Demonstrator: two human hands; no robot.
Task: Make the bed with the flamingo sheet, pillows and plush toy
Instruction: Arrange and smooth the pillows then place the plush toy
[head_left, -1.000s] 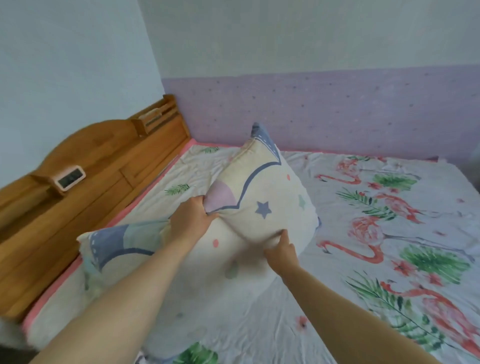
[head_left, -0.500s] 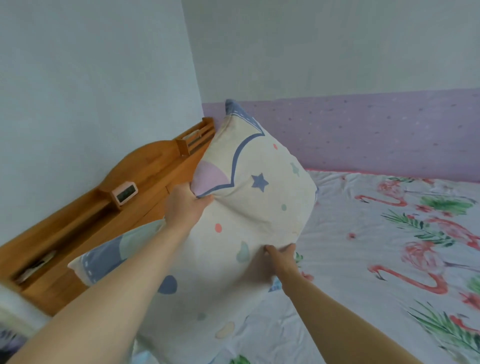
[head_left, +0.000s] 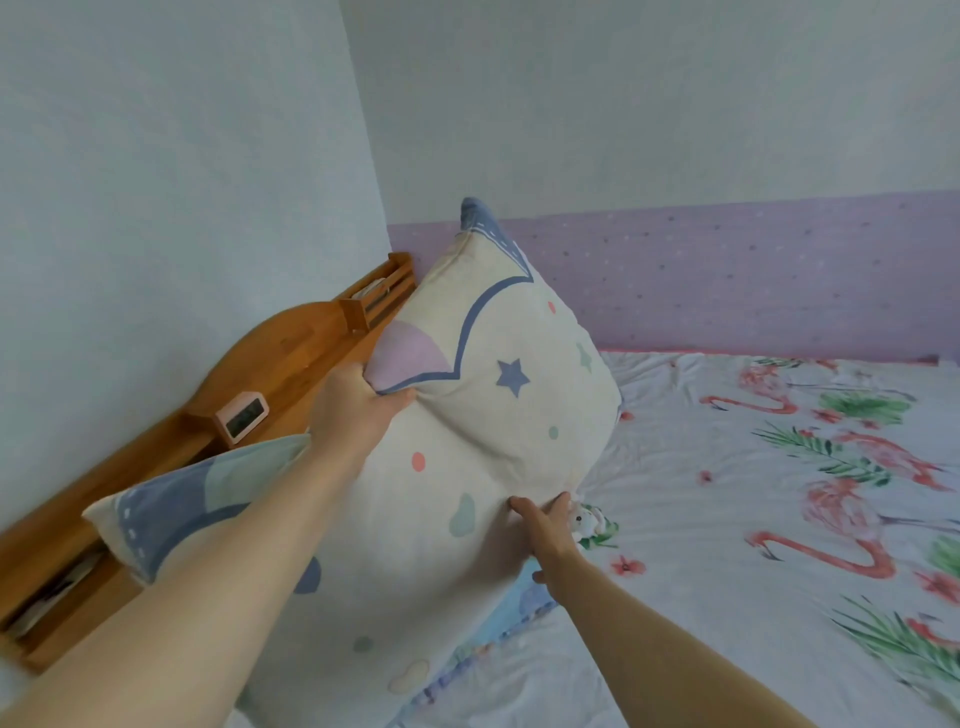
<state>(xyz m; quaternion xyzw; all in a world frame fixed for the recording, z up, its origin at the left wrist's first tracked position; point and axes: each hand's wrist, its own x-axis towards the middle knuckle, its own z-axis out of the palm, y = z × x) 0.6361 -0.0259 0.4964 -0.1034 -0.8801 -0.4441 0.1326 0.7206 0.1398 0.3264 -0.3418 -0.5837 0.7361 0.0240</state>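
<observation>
A cream pillow with stars, dots and a blue border is held up off the bed, one corner pointing upward. My left hand grips its upper left edge, fingers dug into the fabric. My right hand pinches its lower right edge. A second pillow with blue and green patches lies behind my left forearm, against the headboard. The flamingo sheet is spread over the mattress to the right. A small white plush toy peeks out just beside my right hand.
A wooden headboard with shelves runs along the left wall; a small pink clock sits on its ledge. A purple wall panel borders the far side of the bed. A light blue patterned cloth lies under the raised pillow.
The pillow has been lifted higher off the bed and toward the headboard, both hands keeping their grip. My view has swung left toward the corner.
</observation>
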